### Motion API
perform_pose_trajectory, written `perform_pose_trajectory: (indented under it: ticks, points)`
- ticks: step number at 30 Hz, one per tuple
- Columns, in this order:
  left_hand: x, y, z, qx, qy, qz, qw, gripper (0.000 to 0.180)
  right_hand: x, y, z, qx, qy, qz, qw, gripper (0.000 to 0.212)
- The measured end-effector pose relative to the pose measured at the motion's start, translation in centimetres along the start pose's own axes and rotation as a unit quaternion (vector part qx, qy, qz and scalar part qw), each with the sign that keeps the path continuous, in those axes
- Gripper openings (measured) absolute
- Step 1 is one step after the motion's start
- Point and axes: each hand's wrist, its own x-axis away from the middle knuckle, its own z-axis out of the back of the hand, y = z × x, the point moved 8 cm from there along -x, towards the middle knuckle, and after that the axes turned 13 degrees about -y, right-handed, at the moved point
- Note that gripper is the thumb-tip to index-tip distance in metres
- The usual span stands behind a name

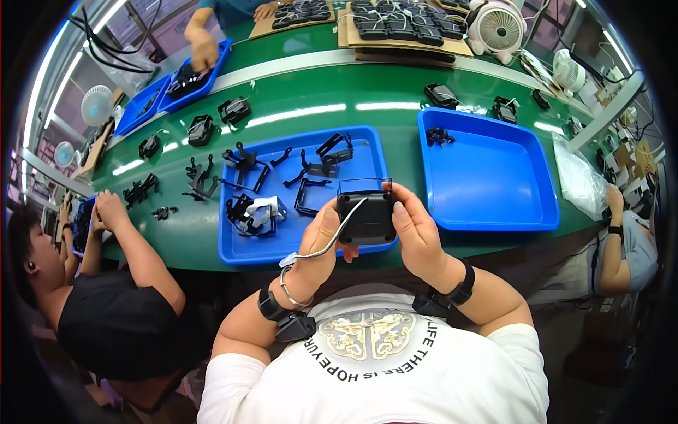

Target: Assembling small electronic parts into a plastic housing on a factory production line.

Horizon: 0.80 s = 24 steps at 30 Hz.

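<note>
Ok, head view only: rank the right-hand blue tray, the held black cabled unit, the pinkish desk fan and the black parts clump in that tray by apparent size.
1. Right-hand blue tray
2. Black cabled unit and pinkish desk fan: about alike, and the unit is nearer, so unranked
3. Black parts clump

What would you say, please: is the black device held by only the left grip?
No, the left grip and the right grip hold the black device from opposite sides.

Long white tube lights [36, 95] run along the left; glare streaks the glossy green worktop [388, 86]. Blurred purplish panes [145, 30] behind are probably windows; a pale slanting metal post [609, 109] stands right.
</note>
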Motion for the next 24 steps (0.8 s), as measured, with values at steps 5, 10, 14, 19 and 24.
perform_pose_trajectory:
  ticks: [5,10,14,19,24]
  points:
    - [0.1,0.3,-0.3,-0.030,0.009,-0.005,0.999,0.052,-0.5,-1.5,-0.3,0.078,0.007,0.013,0.997,0.038]
    - [-0.1,-0.2,0.5,-0.009,0.007,-0.005,1.000,0.049,-1.4,-1.3,0.1,0.087,0.016,-0.010,0.996,0.036]
    - [0.2,0.8,0.9,-0.061,-0.023,-0.018,0.998,0.046,-4.5,-3.0,2.6,0.070,0.051,0.000,0.996,0.032]
    - [2.9,5.6,0.0,-0.367,-0.142,-0.153,0.906,0.043,-13.4,-2.5,10.7,0.147,0.073,-0.052,0.985,0.030]
    - [4.7,2.4,-0.8,-0.243,-0.333,-0.005,0.911,0.028,-21.6,1.9,18.4,0.279,0.124,-0.131,0.943,0.029]
